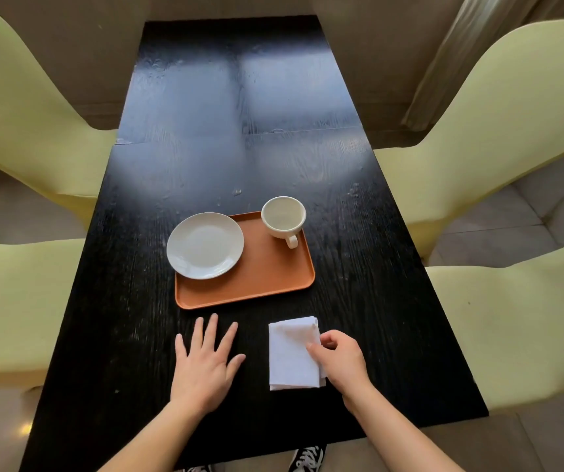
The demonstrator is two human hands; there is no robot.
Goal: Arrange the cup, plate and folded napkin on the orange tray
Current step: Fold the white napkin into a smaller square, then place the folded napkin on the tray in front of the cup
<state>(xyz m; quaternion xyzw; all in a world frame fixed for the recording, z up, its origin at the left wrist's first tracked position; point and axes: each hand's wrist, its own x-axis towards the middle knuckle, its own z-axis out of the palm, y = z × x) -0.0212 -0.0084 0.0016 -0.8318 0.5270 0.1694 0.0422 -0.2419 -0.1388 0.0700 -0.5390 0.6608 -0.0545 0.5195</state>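
An orange tray (pixel 267 281) lies on the black table. A white plate (pixel 205 245) rests on the tray's left side, overhanging its left rim. A cream cup (pixel 283 217) stands at the tray's far right corner, handle toward me. A folded white napkin (pixel 291 356) lies on the table in front of the tray, to the right. My right hand (pixel 340 359) pinches the napkin's right edge between thumb and fingers. My left hand (pixel 205 362) lies flat on the table just before the tray, fingers spread, holding nothing.
The black wooden table (pixel 239 114) stretches far ahead. Pale yellow chairs stand on both sides: two on the left (pixel 18 97), two on the right (pixel 512 114). The near table edge is just below my forearms.
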